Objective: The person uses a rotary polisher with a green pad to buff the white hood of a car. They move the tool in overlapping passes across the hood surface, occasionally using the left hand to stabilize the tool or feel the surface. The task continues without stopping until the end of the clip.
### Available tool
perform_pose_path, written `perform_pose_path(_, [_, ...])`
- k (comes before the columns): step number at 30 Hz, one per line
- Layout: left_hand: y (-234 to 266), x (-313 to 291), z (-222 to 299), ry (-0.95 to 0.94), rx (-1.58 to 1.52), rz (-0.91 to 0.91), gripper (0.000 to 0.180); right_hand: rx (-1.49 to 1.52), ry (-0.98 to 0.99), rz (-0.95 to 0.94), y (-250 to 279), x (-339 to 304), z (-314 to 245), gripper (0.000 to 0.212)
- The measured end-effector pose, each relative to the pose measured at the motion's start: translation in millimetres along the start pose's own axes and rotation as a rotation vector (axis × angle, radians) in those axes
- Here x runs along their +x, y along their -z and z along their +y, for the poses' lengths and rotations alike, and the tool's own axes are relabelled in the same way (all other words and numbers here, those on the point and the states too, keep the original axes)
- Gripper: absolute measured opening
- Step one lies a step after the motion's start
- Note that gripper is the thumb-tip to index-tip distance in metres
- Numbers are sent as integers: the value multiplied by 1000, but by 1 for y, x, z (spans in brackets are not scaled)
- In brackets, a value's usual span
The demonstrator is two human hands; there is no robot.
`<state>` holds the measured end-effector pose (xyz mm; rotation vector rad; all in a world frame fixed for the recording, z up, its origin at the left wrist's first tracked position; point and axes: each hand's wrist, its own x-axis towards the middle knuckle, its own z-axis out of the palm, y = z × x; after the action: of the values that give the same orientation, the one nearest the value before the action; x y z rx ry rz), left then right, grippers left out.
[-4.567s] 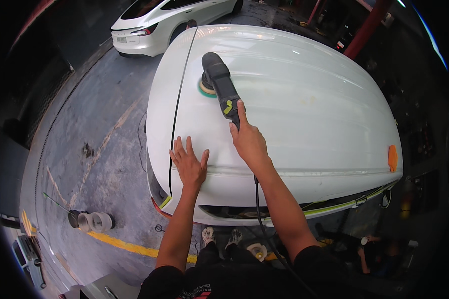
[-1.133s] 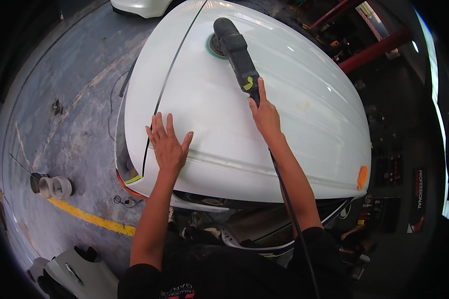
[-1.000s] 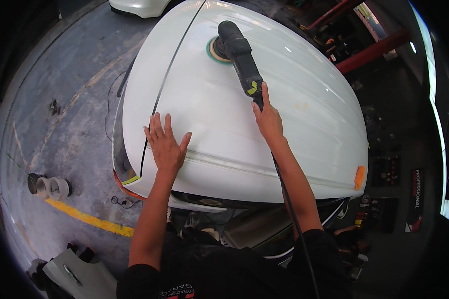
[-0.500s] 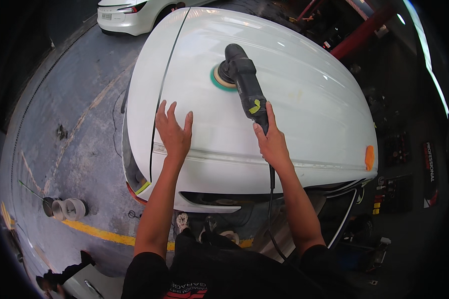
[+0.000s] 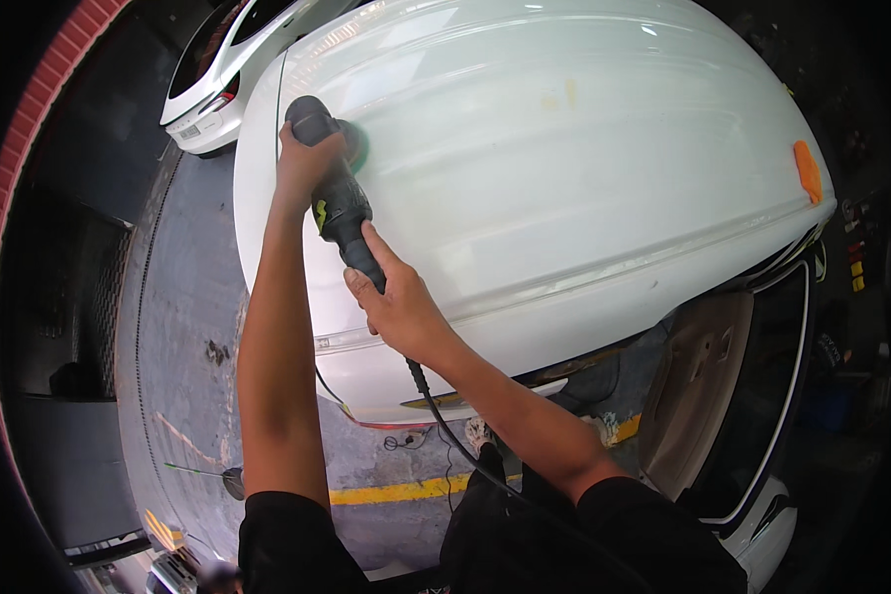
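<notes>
Polisher (image 5: 343, 198) now shifted left on roof (image 5: 564, 168) | far end clasped by left hand (image 5: 307, 163), earlier spread | near end gripped by right hand (image 5: 401, 309)

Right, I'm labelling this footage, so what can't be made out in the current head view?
Head view, pad: partly hidden behind the polisher and left hand.
Head view, roof: far side cut off by the top edge.
Head view, cord: end lost against the dark clothes.
Head view, other car: front cut off by the top edge.
</notes>
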<state>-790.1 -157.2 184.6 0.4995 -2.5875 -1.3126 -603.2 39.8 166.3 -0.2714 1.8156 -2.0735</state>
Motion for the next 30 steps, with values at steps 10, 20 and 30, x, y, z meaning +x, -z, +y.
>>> perform_pose_path(10, [-14, -5, 31, -21, 16, -122, 110, 121, 94, 91, -15, -8, -4, 74])
perform_pose_path(20, [-6, 6, 14, -3, -28, -69, 108, 90, 123, 31, -15, 3, 5, 73])
perform_pose_path(30, [14, 6, -10, 66, -23, 69, 107, 24, 40, -78, -7, 19, 12, 72])
